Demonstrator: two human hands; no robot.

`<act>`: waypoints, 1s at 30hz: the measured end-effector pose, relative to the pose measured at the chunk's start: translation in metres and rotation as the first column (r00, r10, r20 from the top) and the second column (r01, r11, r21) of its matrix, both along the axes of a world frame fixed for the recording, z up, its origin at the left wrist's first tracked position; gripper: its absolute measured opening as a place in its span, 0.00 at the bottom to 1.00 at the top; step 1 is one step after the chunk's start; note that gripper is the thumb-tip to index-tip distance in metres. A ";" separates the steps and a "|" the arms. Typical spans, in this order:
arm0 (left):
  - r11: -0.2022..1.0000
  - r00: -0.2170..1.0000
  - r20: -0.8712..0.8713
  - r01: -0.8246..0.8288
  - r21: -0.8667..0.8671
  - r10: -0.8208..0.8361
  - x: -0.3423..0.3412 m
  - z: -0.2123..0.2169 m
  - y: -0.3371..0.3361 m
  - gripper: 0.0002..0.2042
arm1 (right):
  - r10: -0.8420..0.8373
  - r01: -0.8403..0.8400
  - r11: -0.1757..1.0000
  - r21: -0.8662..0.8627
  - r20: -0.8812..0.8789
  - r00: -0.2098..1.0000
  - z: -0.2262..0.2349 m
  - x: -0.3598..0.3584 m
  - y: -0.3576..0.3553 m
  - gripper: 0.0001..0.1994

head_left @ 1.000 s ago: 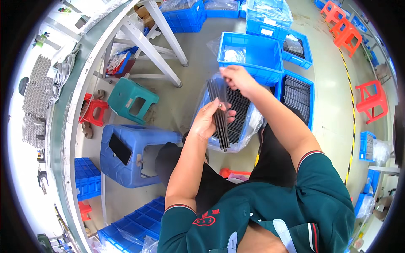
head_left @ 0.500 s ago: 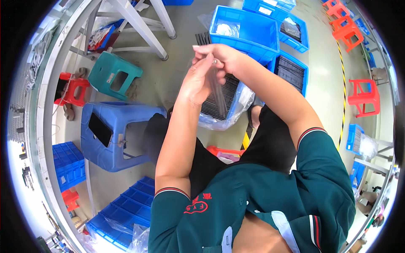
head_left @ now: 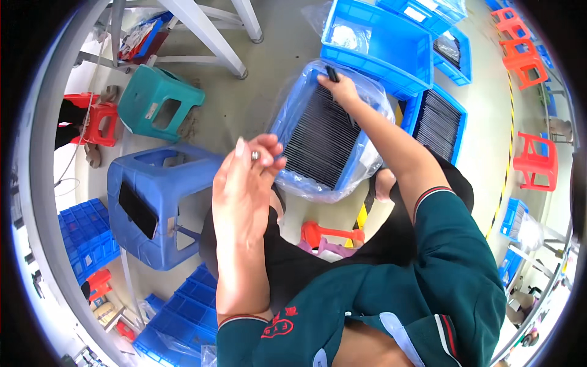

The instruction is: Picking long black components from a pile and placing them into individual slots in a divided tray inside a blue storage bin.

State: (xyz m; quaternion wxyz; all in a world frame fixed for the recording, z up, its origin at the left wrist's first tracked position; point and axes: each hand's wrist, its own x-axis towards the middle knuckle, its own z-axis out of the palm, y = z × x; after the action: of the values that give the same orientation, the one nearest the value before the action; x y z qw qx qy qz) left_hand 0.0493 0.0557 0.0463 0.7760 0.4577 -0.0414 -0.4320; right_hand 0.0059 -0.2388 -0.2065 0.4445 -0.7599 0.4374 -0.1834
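Grey concrete floor (head_left: 257, 104), blue stool (head_left: 156, 202) — lined blue bin (head_left: 327, 131)

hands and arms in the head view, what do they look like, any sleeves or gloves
Both hands are bare, with no gloves: the left hand and the right hand. The forearms are uncovered too. The person wears a dark green short-sleeved shirt whose sleeve cuffs are edged with thin red and white stripes, and a small red emblem sits by the left sleeve.
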 end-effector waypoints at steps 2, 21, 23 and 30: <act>1.000 0.999 0.039 -0.001 -0.020 0.002 0.003 0.002 0.007 0.17 | 0.107 -0.117 0.989 -0.086 -0.115 0.988 -0.026 0.003 0.014 0.25; 0.999 1.000 -0.023 -0.012 0.038 0.013 0.016 0.000 0.011 0.23 | -0.037 -0.280 0.900 -0.335 -0.697 0.716 -0.124 -0.014 0.054 0.23; 1.000 1.000 -0.024 -0.002 0.026 0.003 0.016 0.001 0.012 0.23 | -0.039 -0.286 0.894 -0.345 -0.696 0.717 -0.121 -0.024 0.056 0.23; 1.000 1.000 -0.020 0.017 0.000 -0.017 0.015 0.004 0.015 0.23 | -0.004 -0.324 0.859 -0.396 -0.638 0.770 -0.124 -0.058 0.064 0.18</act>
State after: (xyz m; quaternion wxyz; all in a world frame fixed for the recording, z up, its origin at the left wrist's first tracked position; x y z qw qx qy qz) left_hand 0.0639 0.0708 0.0507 0.7728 0.4528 -0.0372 -0.4431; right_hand -0.0517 -0.1745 -0.3302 0.0857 -0.8991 0.4291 0.0122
